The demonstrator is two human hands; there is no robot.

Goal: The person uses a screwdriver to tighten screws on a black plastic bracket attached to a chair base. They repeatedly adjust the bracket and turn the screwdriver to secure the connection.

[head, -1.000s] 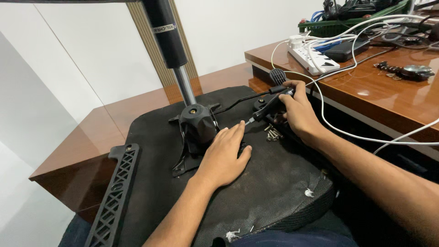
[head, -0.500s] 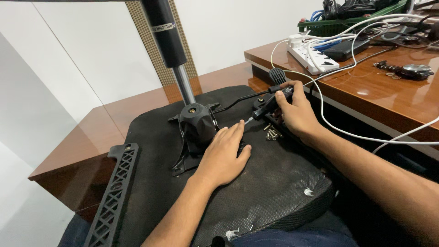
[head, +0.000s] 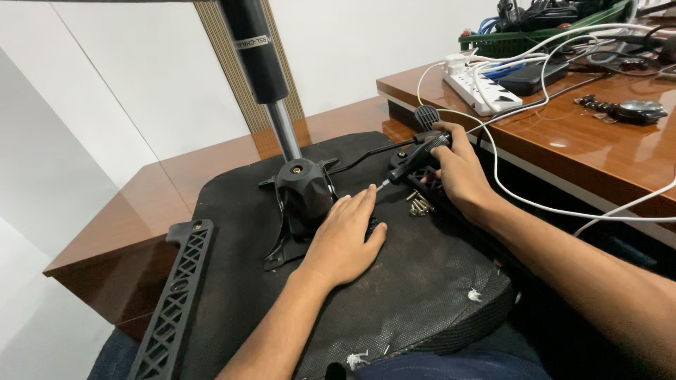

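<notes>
Hands: your two. Left hand [head: 345,236] lies flat, fingers spread, beside one black mechanism [head: 304,197]; right hand [head: 451,165] grips one screwdriver [head: 412,160], lowered since, above several screws [head: 420,205] right of it

Two hands in view — left hand [head: 345,236], right hand [head: 454,169].
One screwdriver [head: 412,160] inside right fist.
One small heap of screws [head: 420,205] just below right hand — exact count unclear.
One upturned seat pad [head: 394,281] beneath both hands.
One chair mechanism [head: 304,193] and one gas cylinder [head: 260,63], just beyond left fingertips.
One lattice armrest [head: 172,295], far left of left hand.
One power strip [head: 479,88], one wristwatch [head: 630,109], beyond right hand.
</notes>
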